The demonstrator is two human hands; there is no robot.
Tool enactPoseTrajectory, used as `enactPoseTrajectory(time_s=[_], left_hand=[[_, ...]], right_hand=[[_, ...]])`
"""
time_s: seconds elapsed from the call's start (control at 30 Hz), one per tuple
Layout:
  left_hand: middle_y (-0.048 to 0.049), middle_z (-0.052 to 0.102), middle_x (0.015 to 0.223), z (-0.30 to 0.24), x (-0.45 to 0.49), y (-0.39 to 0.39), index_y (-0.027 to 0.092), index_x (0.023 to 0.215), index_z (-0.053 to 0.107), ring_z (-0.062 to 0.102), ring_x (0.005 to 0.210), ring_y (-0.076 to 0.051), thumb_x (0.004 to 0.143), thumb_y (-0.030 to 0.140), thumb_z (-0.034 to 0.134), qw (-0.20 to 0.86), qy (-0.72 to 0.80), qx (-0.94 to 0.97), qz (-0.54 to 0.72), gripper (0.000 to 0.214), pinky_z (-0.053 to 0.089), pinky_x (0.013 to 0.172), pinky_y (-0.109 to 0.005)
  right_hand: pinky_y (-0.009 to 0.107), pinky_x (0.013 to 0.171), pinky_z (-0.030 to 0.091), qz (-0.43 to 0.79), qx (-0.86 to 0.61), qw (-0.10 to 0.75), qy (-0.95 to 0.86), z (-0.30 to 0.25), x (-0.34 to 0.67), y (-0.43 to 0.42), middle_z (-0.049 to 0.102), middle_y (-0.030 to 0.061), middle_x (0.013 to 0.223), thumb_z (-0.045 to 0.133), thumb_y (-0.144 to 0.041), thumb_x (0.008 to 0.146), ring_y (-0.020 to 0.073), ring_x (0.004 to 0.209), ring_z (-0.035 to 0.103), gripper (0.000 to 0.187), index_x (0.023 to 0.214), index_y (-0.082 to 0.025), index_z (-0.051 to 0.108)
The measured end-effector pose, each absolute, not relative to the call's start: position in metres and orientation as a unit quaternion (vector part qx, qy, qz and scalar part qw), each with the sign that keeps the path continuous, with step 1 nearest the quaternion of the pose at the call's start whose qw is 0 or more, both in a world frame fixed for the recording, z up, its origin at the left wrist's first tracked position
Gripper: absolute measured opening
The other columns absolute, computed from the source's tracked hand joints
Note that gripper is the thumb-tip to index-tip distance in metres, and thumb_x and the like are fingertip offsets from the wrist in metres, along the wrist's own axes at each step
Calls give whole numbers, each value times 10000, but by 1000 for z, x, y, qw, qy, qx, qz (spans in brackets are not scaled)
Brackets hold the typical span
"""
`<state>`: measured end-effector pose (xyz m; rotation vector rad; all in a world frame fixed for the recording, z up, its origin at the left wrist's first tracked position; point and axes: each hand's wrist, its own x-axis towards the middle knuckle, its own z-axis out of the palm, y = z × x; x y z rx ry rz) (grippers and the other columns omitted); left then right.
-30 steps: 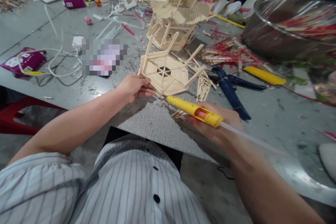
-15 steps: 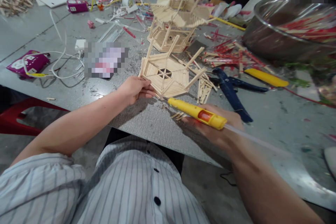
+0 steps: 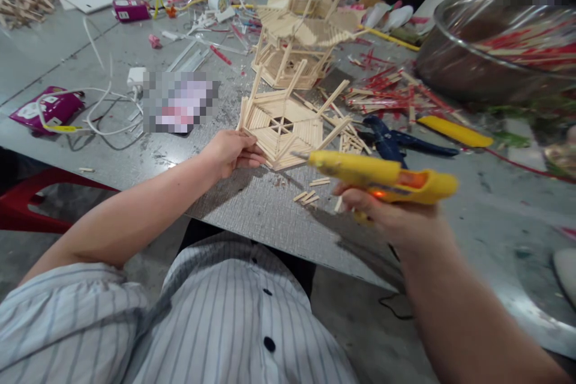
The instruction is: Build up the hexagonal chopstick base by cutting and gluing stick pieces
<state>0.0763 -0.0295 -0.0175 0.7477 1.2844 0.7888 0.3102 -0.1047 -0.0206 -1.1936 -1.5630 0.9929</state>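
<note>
My left hand (image 3: 238, 153) pinches the near left edge of a hexagonal frame of wooden sticks (image 3: 302, 123), which lies on the table with several posts rising from its corners. In my right hand (image 3: 391, 213) is a yellow hot glue gun (image 3: 373, 174), its small light glowing orange. The gun's nozzle points left, close to the frame's near edge; whether it touches cannot be made out. Short cut sticks (image 3: 308, 197) lie on the table between the gun and me. Behind the frame stands a tiered stick pagoda (image 3: 310, 24).
A dark blue-handled tool (image 3: 384, 138) and a yellow-handled piece (image 3: 454, 131) lie at right, before a big metal bowl (image 3: 468, 66) with red-and-wood sticks. A phone (image 3: 182, 105), a white cable (image 3: 105, 96) and a purple packet (image 3: 47, 109) are at left.
My right hand has lifted the glue gun and turned it more level, moving it right and up from the frame's near edge. The left hand and the frame have stayed in place.
</note>
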Motion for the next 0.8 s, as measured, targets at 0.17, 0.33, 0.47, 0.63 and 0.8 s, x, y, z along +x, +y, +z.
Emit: enactPoseTrajectory(time_s=[0.17,0.33,0.47,0.63,0.8], left_hand=[[-55,634,548,-16,76,-29,77,811,620,620,515,-103,874,144,448,668,568,334,344,195,489,508,-180],[-48,622,522,-17,76,-29,79,759,607,613,502,-104,872,138,451,671,566,329,349,202,490,507,-187],[-55,630,545,-18,76,-28,87,694,587,613,506,-102,868,122,450,671,563,326,356,224,499,528,-192],[-72,635,560,-18,77,-27,76,726,601,623,533,-106,872,113,439,668,569,321,356,221,513,585,-198],[-58,626,540,-16,79,-28,69,744,607,613,513,-95,872,109,445,664,577,312,358,210,507,563,-185]], right_hand=[[318,674,537,476,-450,576,-490,5,280,-79,667,-25,709,792,-391,530,164,731,648,245,693,-256,668],[381,849,497,530,-413,553,-493,4,255,-55,691,-8,798,774,-443,533,182,825,657,293,718,-248,656],[378,808,515,543,-387,540,-514,-2,249,-51,682,-3,787,748,-472,570,178,818,658,310,712,-235,609],[392,786,528,544,-382,536,-520,-5,247,-50,663,-13,731,733,-497,574,177,789,656,336,704,-228,580],[390,789,530,553,-370,546,-509,-6,245,-49,652,-24,720,747,-475,564,160,756,651,329,696,-219,588]])
